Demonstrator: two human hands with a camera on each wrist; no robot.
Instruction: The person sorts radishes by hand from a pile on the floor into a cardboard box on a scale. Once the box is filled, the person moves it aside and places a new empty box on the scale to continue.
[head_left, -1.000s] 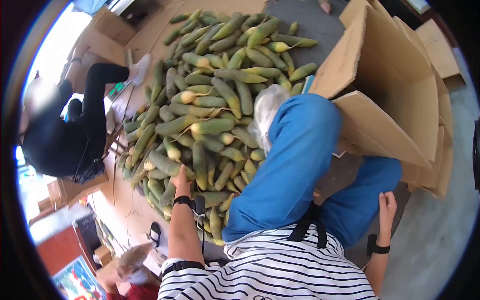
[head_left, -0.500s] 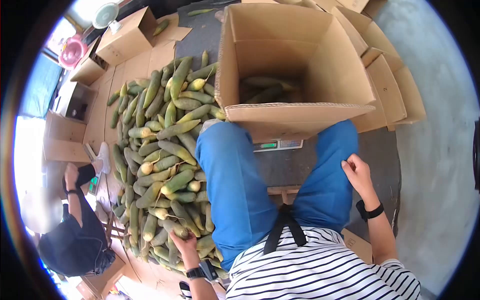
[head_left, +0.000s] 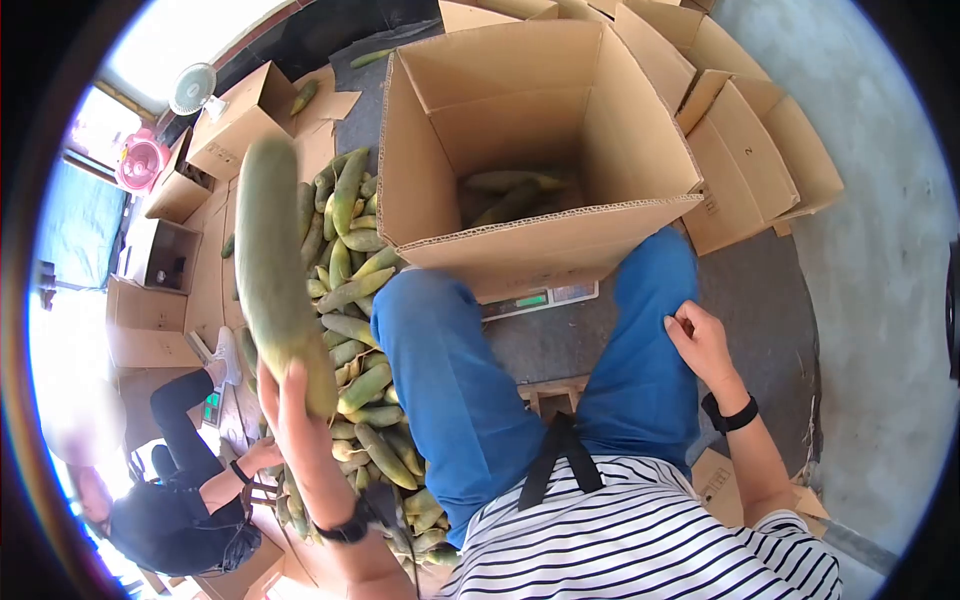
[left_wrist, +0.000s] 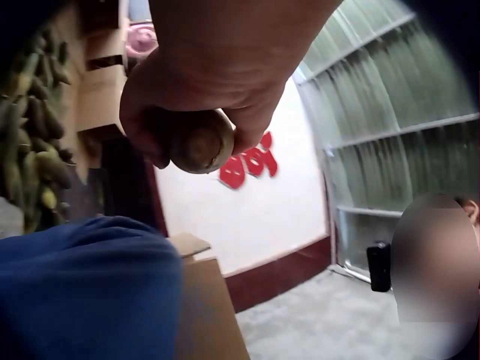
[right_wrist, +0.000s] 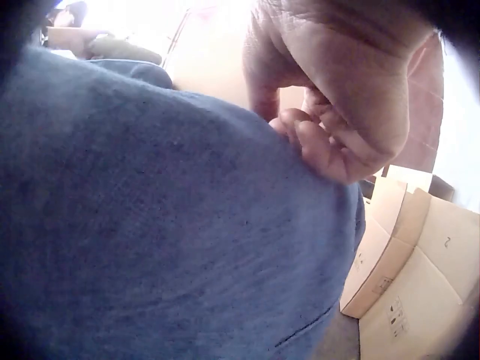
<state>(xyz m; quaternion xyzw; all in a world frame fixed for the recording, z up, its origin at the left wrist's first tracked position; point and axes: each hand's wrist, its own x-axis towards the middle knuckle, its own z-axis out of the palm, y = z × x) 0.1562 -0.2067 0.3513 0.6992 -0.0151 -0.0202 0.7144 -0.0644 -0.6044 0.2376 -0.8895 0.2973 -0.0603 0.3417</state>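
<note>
My left hand (head_left: 292, 415) grips one end of a long green radish (head_left: 270, 250) and holds it upright in front of me, over the left side of the pile. In the left wrist view the fingers wrap round the radish, whose blunt end (left_wrist: 201, 146) points at the camera. Below and behind it lies a heap of green radishes (head_left: 375, 440). A tall open carton (head_left: 540, 240) stands before my knees with a few radishes (head_left: 515, 195) at its bottom. My right hand (head_left: 702, 342) rests on the right knee, fingers loosely curled and holding nothing.
Under the carton sits a scale (head_left: 545, 298) with a lit green display. More open cartons (head_left: 745, 160) stand at the right. Another person (head_left: 180, 520) sits at the left beyond the heap. A small fan (head_left: 195, 90) stands on a box at the back left.
My left hand has taken a radish from the heap and raised it. The view has swung so the carton now stands in front. The right hand stays at the right knee.
</note>
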